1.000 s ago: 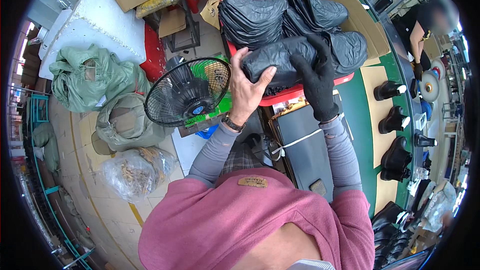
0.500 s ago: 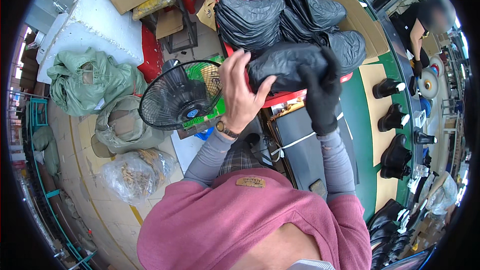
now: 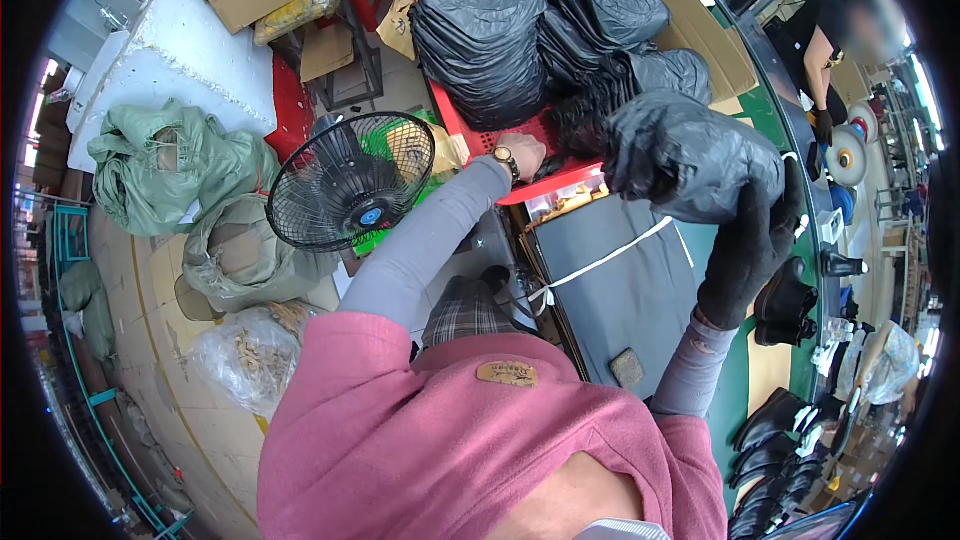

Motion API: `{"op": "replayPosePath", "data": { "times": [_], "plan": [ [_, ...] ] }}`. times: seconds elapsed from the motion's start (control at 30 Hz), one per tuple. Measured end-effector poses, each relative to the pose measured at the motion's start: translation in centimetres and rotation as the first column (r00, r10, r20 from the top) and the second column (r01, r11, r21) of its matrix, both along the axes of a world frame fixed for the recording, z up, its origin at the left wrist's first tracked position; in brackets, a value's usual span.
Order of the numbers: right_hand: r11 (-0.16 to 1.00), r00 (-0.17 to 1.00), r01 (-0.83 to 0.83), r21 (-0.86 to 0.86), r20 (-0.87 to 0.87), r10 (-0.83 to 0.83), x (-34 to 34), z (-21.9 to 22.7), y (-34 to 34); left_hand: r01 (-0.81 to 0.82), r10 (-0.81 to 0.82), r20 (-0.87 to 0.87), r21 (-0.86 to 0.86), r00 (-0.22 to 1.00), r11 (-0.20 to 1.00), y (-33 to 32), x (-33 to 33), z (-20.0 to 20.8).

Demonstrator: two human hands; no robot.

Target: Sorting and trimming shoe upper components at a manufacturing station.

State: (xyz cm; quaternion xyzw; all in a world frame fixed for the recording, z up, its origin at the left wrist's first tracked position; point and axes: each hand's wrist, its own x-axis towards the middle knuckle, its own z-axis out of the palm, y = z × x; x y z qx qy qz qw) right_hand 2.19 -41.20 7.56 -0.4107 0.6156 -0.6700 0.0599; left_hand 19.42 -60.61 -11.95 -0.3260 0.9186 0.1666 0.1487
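The red basket (image 3: 548,186), just past 12 o'clock from the middle of the view, holds several black plastic bags (image 3: 480,55), bunched and creased (what is inside them is hidden). At 2 o'clock one more black bundle (image 3: 690,155) is out of the basket, raised near the tied stack of dark sheets (image 3: 615,290). The gloved right hand (image 3: 750,240) is clamped on its lower right side, thumb and fingers around the plastic. The bare left hand (image 3: 527,153), wearing a watch, is at the basket's near rim; whether its fingers close on anything cannot be told.

At 8 o'clock a clear bag (image 3: 245,365) holds brown scraps, and at 9 o'clock a grey-green bag (image 3: 225,280) gapes open around something tan.

Half a second ago both hands were about the bundle over the basket; since then the left has come off it and dropped to the rim, the right has carried it toward 2 o'clock, and a patch of the basket's red floor now shows.
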Motion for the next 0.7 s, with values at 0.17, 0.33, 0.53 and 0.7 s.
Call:
{"op": "replayPosePath", "data": {
  "times": [0.17, 0.33, 0.53, 0.7],
  "plan": [
    [1.0, 0.99, 0.018, -0.004, 0.14, -0.017, -2.6, -0.1, 3.5, -0.157, 0.155, -0.091, -0.011, 0.984, 0.988, -0.2, 0.8, 3.3],
    [0.985, 0.985, 0.173, 0.004, 0.011, -0.173, -5.0, 0.3, 6.6, -0.407, 0.455, -0.589, 0.222, 0.668, 0.886, 2.8, 4.2, 9.8],
    [0.966, 0.627, 0.256, 0.044, -0.768, -0.131, -3.8, 1.8, 5.1, -0.102, 0.114, -0.911, 0.08, 0.396, 0.992, 15.2, -1.6, 8.1],
    [0.991, 0.954, -0.132, -0.001, -0.272, 0.126, 0.5, 0.7, 0.0, 0.103, -0.222, -0.699, -0.209, 0.68, 0.973, 20.4, -6.1, 0.7]
  ]
}}
